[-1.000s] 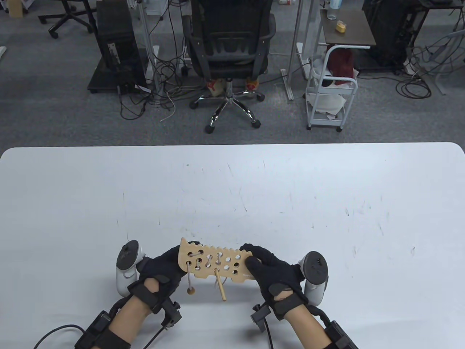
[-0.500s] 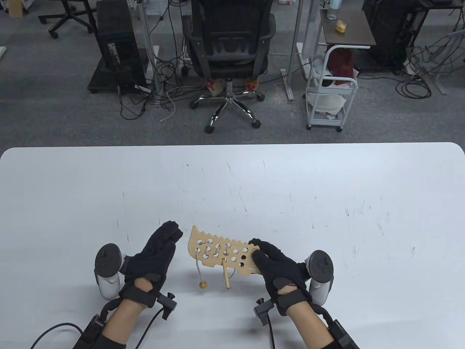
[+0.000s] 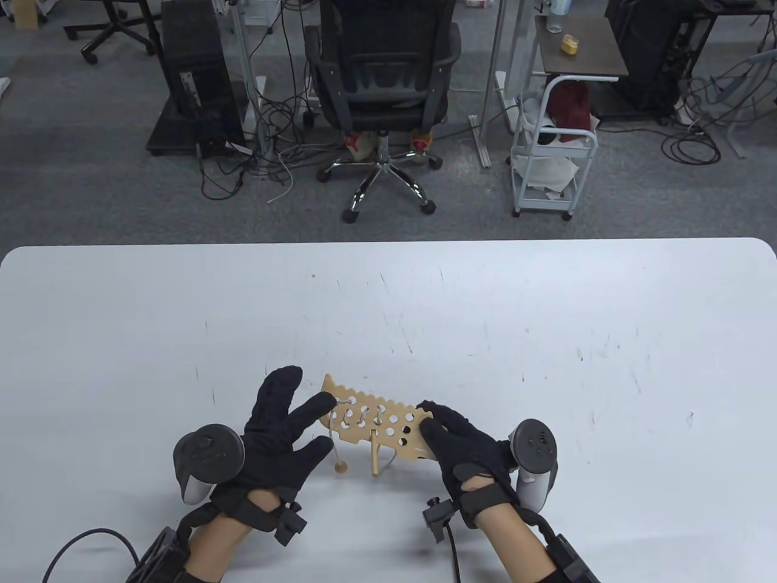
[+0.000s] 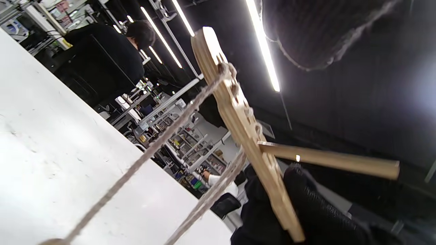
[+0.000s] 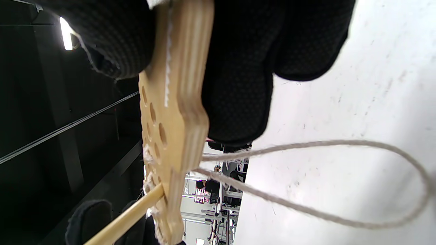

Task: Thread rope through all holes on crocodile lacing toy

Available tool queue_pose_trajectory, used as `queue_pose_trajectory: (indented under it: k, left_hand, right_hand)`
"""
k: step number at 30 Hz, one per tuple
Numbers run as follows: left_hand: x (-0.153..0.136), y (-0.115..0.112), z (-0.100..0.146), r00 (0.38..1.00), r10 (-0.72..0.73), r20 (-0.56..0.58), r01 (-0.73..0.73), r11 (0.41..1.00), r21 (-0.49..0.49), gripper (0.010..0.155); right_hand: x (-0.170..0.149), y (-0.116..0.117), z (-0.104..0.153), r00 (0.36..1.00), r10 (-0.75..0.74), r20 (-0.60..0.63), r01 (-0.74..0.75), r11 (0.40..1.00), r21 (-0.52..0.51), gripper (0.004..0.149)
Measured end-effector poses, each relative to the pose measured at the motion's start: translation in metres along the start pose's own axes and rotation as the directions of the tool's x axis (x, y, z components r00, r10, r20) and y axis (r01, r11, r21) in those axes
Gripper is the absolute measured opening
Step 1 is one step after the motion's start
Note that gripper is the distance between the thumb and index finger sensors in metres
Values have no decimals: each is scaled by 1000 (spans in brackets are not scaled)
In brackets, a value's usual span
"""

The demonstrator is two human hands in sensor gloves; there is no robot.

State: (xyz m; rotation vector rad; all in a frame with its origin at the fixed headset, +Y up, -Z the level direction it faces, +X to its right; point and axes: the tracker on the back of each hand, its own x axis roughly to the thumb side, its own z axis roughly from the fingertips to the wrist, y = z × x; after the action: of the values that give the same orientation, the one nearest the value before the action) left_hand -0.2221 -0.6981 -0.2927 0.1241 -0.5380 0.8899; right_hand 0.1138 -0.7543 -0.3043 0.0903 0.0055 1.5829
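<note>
- The right hand [image 3: 470, 452] is pinching the plywood crocodile board [image 3: 379, 425]; its fingers are showing only in the right wrist view.
- The left hand [image 3: 279, 437] is spreading its fingers, one touching the board.
- The twisted rope [image 5: 306, 211] is looping at right.

The table view looks steeply down from above the person's side of the white table [image 3: 546, 316], wide enough to take in the office floor and a chair [image 3: 382, 79] beyond its far edge. Both gloved hands enter from the bottom edge. The left wrist view sits very close and low, tilted, looking up past the wooden crocodile board [image 4: 245, 129] toward ceiling lights. The right wrist view is closer still and turned on its side, looking along the board's edge [image 5: 173, 112] with the table to the right. All three views share the board, its rope [image 5: 306, 146] and wooden needle [image 4: 327, 160].
</note>
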Motion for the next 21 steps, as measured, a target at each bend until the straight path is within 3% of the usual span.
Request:
queue_pose_trajectory:
  k: [2,8,21]
  left_hand:
    - [4,-5,0,998,-63,4,63,996,-58,67]
    - [15,-16,0,971,-235,51,239,967,-90,65]
    - [20,-31,0,952,-292,97,302,945,-126,47]
  right_hand:
    - [-1,2,1,1000,0,-10,0,1000,14,48]
    - [-4,8,2,1000,13,-27,-12,999,40,48]
    - [-7,20,4,999,24,-47,-19,994,111,49]
